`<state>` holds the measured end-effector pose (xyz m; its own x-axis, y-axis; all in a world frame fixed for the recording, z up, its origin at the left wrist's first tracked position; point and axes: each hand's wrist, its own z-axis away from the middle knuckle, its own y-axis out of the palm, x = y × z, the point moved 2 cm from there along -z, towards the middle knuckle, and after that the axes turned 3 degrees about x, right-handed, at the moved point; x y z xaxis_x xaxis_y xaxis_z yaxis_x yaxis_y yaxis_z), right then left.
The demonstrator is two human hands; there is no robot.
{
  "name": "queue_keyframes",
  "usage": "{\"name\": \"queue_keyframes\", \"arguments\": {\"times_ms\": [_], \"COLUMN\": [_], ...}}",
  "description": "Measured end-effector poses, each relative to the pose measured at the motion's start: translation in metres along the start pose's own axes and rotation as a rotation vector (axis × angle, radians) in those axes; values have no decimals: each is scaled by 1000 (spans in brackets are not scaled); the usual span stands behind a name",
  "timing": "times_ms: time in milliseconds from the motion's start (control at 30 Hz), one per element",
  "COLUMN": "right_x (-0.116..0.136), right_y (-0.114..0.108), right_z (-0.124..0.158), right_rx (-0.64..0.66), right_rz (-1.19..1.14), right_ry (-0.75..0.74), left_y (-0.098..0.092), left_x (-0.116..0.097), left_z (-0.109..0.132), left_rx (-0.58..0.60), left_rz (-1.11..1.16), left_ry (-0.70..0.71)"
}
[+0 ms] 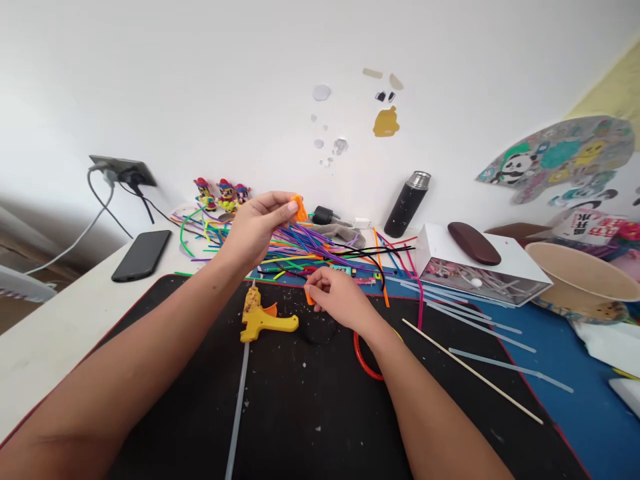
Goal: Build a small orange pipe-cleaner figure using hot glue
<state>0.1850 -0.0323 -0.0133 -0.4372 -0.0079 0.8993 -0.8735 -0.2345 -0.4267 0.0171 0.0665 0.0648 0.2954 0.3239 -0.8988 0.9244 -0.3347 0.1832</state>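
Raised over a pile of coloured pipe cleaners (310, 243), my left hand (263, 220) pinches a small orange piece (300, 209) between thumb and fingers. Lower and to the right, my right hand (337, 295) is closed on another small orange piece (309, 295), partly hidden by the fingers. The exact kind of both pieces is too small to tell. A yellow glue gun (260, 320) lies on the black mat (310, 433) below my hands, with a long glue stick (237, 413) in its back end. Beside my right wrist is a red ring (364, 360), partly covered by the forearm.
At left lie a black phone (141, 256) and a wall socket (125, 171) with cables. Clear glue sticks (510, 367) and a wooden stick (473, 371) lie at right. Behind are a black thermos (407, 205), a white box (480, 267) and small figurines (225, 193).
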Motion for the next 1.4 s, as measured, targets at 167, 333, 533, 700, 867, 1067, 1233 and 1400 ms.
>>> {"name": "queue_keyframes", "arguments": {"times_ms": [167,333,533,700,867,1067,1233,1400], "right_x": [12,20,16,14,17,18,15,16], "right_y": [-4,-13,-20,-22,-22,3,14,21], "right_z": [1,2,0,0,6,10,5,-5], "right_rx": [-57,-146,-274,-301,-309,-152,-140,-123], "right_rz": [-262,-400,-431,-401,86,618,657,730], "right_ry": [-46,-111,-180,-198,-183,-112,-74,4], "left_y": [-3,-2,7,7,-4,-6,-8,-13], "left_x": [17,32,34,35,38,37,31,28], "left_z": [23,42,55,56,52,49,47,46], "left_rx": [-2,22,-2,-2,-34,-52,-54,-59], "left_rz": [27,35,34,29,18,41,53,94], "left_ry": [-172,-256,-296,-299,-254,-243,-212,-206]}}
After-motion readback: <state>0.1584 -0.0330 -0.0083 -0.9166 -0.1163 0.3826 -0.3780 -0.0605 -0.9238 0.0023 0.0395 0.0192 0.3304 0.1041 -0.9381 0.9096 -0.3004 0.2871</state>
